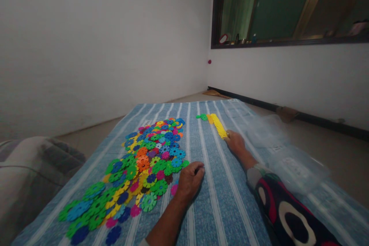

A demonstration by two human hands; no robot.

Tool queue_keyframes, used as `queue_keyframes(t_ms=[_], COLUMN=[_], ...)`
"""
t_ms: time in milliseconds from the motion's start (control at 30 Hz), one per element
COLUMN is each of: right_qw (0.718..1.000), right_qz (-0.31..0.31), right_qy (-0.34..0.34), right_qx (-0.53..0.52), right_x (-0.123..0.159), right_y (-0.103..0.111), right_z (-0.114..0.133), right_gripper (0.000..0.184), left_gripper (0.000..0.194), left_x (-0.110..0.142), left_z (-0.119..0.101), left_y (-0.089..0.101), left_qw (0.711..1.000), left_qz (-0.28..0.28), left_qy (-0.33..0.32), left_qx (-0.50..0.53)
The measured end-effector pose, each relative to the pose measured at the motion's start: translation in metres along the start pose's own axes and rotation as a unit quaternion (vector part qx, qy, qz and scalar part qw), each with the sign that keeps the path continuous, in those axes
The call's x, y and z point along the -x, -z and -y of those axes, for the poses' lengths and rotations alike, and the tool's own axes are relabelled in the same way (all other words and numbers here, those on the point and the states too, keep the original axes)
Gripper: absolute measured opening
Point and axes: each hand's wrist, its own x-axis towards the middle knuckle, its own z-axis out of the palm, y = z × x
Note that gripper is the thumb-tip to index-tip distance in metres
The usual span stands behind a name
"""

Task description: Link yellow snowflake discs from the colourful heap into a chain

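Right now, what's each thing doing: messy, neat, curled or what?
Colourful discs: loose, heaped messily.
Yellow row: neatly lined up.
Left hand: curled, beside the discs.
Right hand: at the yellow row's near end; grip unclear.
Striped cloth: spread out.
Clear plastic: lying on the cloth, blurred.

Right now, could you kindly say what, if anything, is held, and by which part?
The right hand touches the yellow row at its near end; whether it grips is unclear. The left hand shows nothing held.
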Motion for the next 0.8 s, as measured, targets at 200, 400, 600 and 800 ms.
queue_keyframes(t_ms=[200,400,600,800], right_qw=[1.000,1.000,1.000,1.000], right_qz=[-0.010,-0.008,-0.011,-0.016], right_qy=[-0.005,-0.020,-0.017,-0.025], right_qx=[0.002,0.022,0.016,0.010], right_x=[0.007,0.010,0.011,0.013], right_y=[-0.001,-0.003,-0.002,0.000], right_z=[0.000,0.005,0.008,0.010], right_gripper=[0.034,0.032,0.032,0.031], left_gripper=[0.025,0.026,0.027,0.027], left_x=[0.000,0.000,-0.001,-0.001], left_z=[0.005,0.004,0.003,0.003], left_y=[-0.003,-0.003,-0.001,-0.001], left_qw=[1.000,1.000,1.000,1.000], left_qz=[-0.004,0.005,0.004,0.007], left_qy=[0.005,0.013,0.006,0.007], left_qx=[0.006,0.008,-0.003,0.002])
